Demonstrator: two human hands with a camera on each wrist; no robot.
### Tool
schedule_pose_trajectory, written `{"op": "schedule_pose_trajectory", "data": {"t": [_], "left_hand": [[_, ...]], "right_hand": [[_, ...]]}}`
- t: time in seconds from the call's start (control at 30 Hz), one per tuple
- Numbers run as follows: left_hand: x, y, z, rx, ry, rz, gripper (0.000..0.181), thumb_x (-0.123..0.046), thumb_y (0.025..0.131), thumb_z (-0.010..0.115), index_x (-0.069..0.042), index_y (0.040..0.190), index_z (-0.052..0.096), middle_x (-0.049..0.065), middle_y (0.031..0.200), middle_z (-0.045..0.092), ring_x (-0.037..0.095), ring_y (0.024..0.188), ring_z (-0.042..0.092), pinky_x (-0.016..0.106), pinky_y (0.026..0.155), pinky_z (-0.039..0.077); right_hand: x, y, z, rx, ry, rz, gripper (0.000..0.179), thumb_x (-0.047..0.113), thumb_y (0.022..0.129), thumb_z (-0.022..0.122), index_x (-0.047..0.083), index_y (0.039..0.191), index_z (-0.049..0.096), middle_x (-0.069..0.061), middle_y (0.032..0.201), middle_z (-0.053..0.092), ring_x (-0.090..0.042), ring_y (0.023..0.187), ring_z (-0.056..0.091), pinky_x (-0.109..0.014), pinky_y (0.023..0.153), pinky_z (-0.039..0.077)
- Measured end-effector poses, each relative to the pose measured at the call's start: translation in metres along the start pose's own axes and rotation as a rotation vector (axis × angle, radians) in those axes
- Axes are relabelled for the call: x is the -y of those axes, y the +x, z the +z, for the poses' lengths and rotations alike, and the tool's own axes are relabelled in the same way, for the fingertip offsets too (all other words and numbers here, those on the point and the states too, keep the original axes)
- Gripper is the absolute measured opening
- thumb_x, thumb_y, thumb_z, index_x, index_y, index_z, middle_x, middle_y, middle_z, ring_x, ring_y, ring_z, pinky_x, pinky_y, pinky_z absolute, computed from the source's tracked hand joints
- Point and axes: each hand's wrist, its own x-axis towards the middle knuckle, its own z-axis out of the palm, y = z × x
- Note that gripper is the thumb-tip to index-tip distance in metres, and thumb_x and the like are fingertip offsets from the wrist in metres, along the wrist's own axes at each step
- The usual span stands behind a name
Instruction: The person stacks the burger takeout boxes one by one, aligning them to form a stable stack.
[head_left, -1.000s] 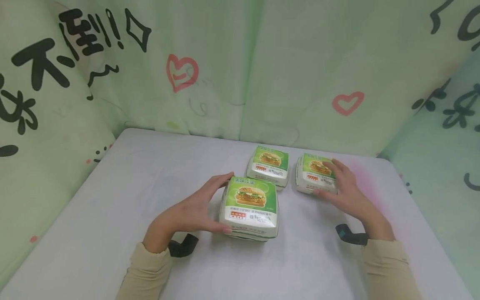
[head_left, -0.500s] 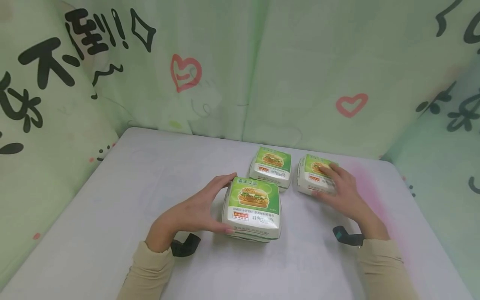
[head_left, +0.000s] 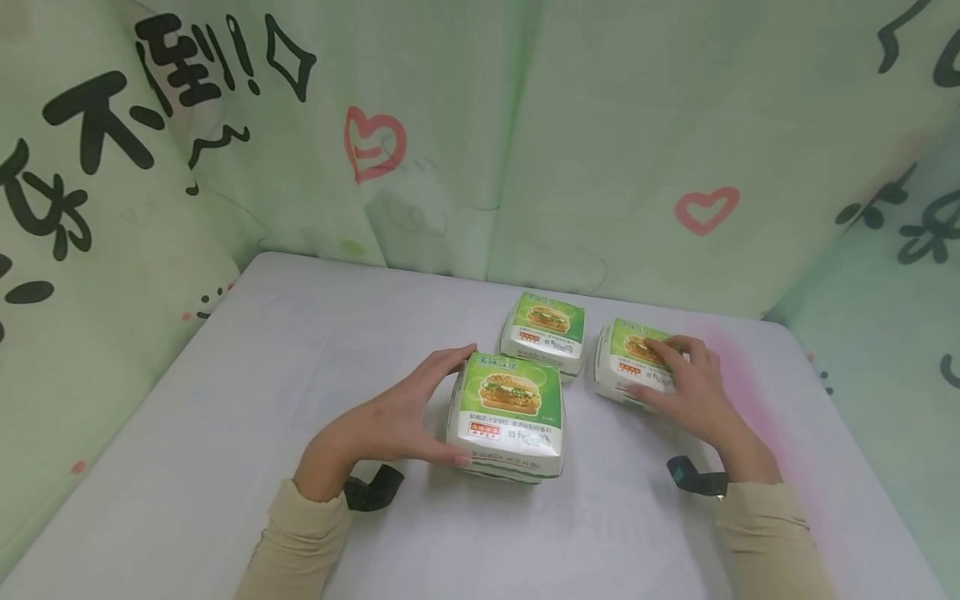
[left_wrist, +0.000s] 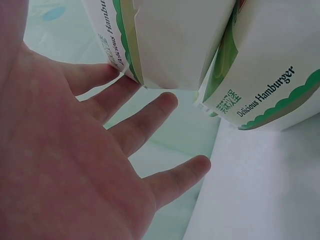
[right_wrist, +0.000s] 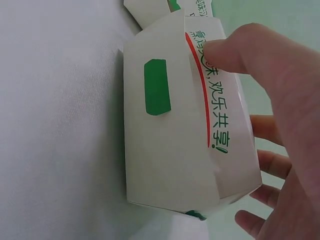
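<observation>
My left hand (head_left: 382, 421) spans a hamburger box (head_left: 506, 417), thumb on the near side and fingers at the far left edge. In the left wrist view, fingertips touch its white side, and another hamburger box (left_wrist: 270, 75) shows just below it; whether the two touch I cannot tell. To the right, my right hand (head_left: 693, 387) grips a similar hamburger box (head_left: 618, 375) on the table. Seen from the right wrist, the thumb presses its printed side (right_wrist: 220, 115) while the other fingers lie past the lid. A further hamburger box (head_left: 543, 329) stands between them, farther back.
The boxes are on a white table (head_left: 315, 333) with a pink stain (head_left: 738, 375) at its right. Green curtains (head_left: 600, 125) with black writing and red hearts hang behind and at both sides. A black strap end (head_left: 697, 477) lies by the right wrist.
The right-hand box and my right hand have come slightly toward me. My left hand keeps its place on its box. The whole view has shifted a little.
</observation>
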Motion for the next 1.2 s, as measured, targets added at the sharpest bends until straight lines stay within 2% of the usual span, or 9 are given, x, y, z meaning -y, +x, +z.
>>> {"op": "schedule_pose_trajectory", "data": {"t": [0.1, 0.2, 0.3, 0.4, 0.53, 0.7, 0.93, 1.07, 1.2], "left_hand": [[0.001, 0.0, 0.0, -0.001, 0.007, -0.002, 0.119, -0.042, 0.068, 0.09, -0.033, 0.158, 0.013, -0.009, 0.16, 0.021, 0.015, 0.148, 0.025, 0.05, 0.12, 0.029], [0.001, 0.0, 0.0, -0.002, 0.013, -0.005, 0.118, -0.043, 0.068, 0.089, -0.034, 0.158, 0.012, -0.009, 0.16, 0.021, 0.015, 0.148, 0.025, 0.05, 0.12, 0.029], [0.001, 0.0, 0.0, -0.002, 0.011, -0.001, 0.118, -0.043, 0.068, 0.089, -0.035, 0.158, 0.012, -0.01, 0.16, 0.021, 0.014, 0.148, 0.026, 0.05, 0.12, 0.029], [0.0, 0.0, 0.0, -0.005, 0.011, 0.0, 0.117, -0.043, 0.069, 0.089, -0.037, 0.157, 0.013, -0.013, 0.159, 0.022, 0.011, 0.147, 0.026, 0.048, 0.12, 0.029], [0.001, 0.0, 0.0, -0.007, 0.011, -0.006, 0.117, -0.042, 0.069, 0.089, -0.038, 0.157, 0.013, -0.015, 0.158, 0.022, 0.009, 0.146, 0.026, 0.046, 0.12, 0.029], [0.001, 0.0, 0.0, -0.005, 0.009, -0.019, 0.117, -0.042, 0.069, 0.089, -0.039, 0.157, 0.012, -0.016, 0.157, 0.022, 0.008, 0.146, 0.027, 0.045, 0.12, 0.03], [0.001, -0.001, 0.0, -0.007, 0.004, -0.011, 0.117, -0.041, 0.069, 0.089, -0.036, 0.158, 0.013, -0.016, 0.157, 0.023, 0.01, 0.145, 0.028, 0.047, 0.119, 0.03], [0.001, 0.0, 0.0, -0.002, -0.01, 0.003, 0.117, -0.04, 0.069, 0.089, -0.035, 0.158, 0.013, -0.014, 0.157, 0.023, 0.012, 0.145, 0.029, 0.051, 0.119, 0.03], [-0.001, 0.0, 0.0, 0.0, -0.012, -0.009, 0.117, -0.039, 0.069, 0.089, -0.034, 0.158, 0.013, -0.014, 0.158, 0.022, 0.015, 0.146, 0.03, 0.052, 0.118, 0.031]], "right_hand": [[-0.001, -0.001, 0.001, 0.009, 0.011, 0.01, 0.079, 0.046, 0.085, 0.072, 0.008, 0.148, 0.042, -0.027, 0.152, 0.021, -0.052, 0.134, 0.017, -0.067, 0.096, 0.03], [-0.002, -0.002, 0.002, 0.021, 0.054, -0.003, 0.077, 0.043, 0.086, 0.072, 0.008, 0.147, 0.041, -0.026, 0.159, 0.015, -0.054, 0.141, 0.012, -0.074, 0.102, 0.023], [-0.002, -0.004, 0.002, 0.035, 0.091, -0.022, 0.074, 0.04, 0.086, 0.072, 0.009, 0.145, 0.041, -0.027, 0.16, 0.015, -0.055, 0.142, 0.012, -0.075, 0.105, 0.019], [-0.002, -0.007, 0.001, 0.037, 0.097, -0.034, 0.072, 0.04, 0.086, 0.072, 0.01, 0.144, 0.042, -0.028, 0.157, 0.018, -0.056, 0.139, 0.015, -0.074, 0.103, 0.022], [-0.001, -0.01, -0.001, 0.054, 0.106, -0.004, 0.07, 0.041, 0.087, 0.071, 0.014, 0.145, 0.041, -0.027, 0.154, 0.017, -0.054, 0.137, 0.016, -0.073, 0.097, 0.028], [0.0, -0.012, -0.001, 0.09, 0.112, 0.029, 0.076, 0.044, 0.087, 0.072, 0.016, 0.148, 0.038, -0.027, 0.154, 0.012, -0.051, 0.135, 0.021, -0.072, 0.098, 0.033], [-0.002, -0.014, 0.002, 0.103, 0.126, 0.015, 0.083, 0.045, 0.084, 0.075, 0.017, 0.151, 0.034, -0.03, 0.158, 0.009, -0.056, 0.138, 0.02, -0.076, 0.099, 0.03], [-0.005, -0.015, 0.003, 0.077, 0.133, -0.002, 0.082, 0.041, 0.083, 0.077, 0.015, 0.149, 0.036, -0.032, 0.156, 0.012, -0.056, 0.137, 0.02, -0.076, 0.1, 0.028], [-0.004, -0.015, 0.003, 0.057, 0.121, -0.006, 0.082, 0.043, 0.083, 0.077, 0.015, 0.149, 0.038, -0.032, 0.155, 0.017, -0.055, 0.136, 0.023, -0.077, 0.1, 0.028]]}}
